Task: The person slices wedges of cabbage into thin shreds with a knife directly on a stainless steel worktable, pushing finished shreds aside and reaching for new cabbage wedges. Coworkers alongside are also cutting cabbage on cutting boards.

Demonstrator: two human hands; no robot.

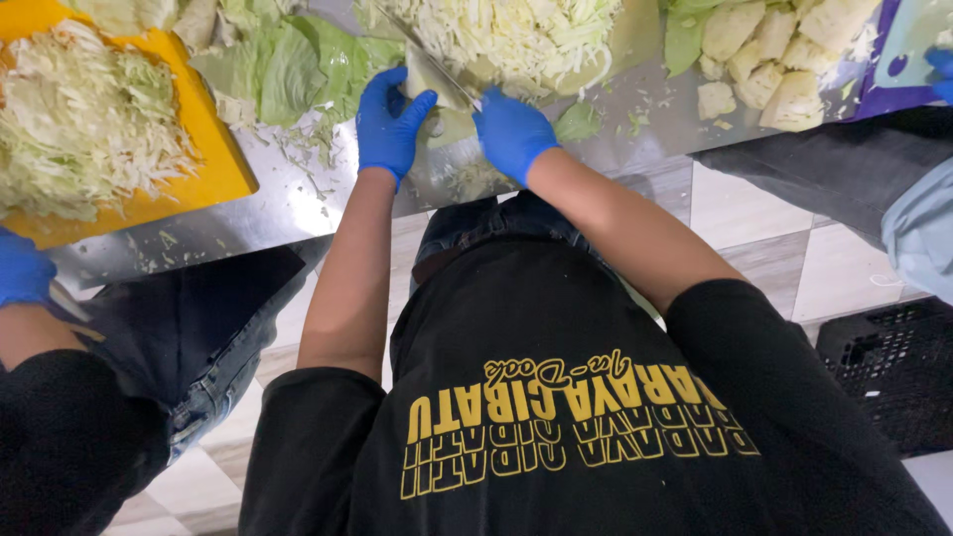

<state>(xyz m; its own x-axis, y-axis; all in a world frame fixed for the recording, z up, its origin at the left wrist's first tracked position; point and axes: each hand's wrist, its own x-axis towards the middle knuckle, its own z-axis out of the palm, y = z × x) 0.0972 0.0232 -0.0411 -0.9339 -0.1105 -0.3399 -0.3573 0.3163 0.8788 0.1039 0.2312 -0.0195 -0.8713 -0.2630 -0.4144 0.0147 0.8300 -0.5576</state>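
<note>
the left hand (389,124), in a blue glove, lies with its fingers curled down on a pale wedge of cabbage (429,81) and presses it on the surface (298,213), which is shiny metal. the right hand (510,132), also in a blue glove, is closed around the handle of a knife (437,65). the blade goes up and to the left from this hand, and it lies against the cabbage wedge just beside the left fingers. just behind the wedge, on the far side, there is a big heap of shredded cabbage (506,35). loose green leaves (293,69) lie to the left of the hands. further left an orange cutting board (213,159) carries another pile of shreds. at the far right there are cabbage chunks (769,60). another person's blue gloved hand (22,273) shows at the left edge, near the orange board. a black crate (888,372) stands on the tiled floor on the right.
</note>
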